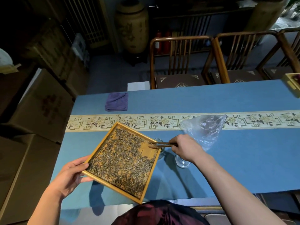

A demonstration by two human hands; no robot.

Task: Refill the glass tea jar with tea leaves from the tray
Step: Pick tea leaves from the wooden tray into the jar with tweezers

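A square wooden tray (113,186) covered with dry tea leaves (123,159) is lifted off the blue table and tilted, its right corner over the glass tea jar (161,153). My left hand (71,174) grips the tray's left corner. My right hand (183,147) holds wooden tongs (159,144) whose tips rest on the bare right corner of the tray, above the jar. Most of the jar is hidden behind the tray rim. The jar's glass lid (182,162) lies on the table under my right wrist.
A crumpled clear plastic bag (206,129) lies just right of my right hand. A folded purple cloth (116,101) sits at the far left of the table. Wooden chairs (180,62) stand behind the table, cardboard boxes (37,101) to the left, a wooden box (292,83) at far right.
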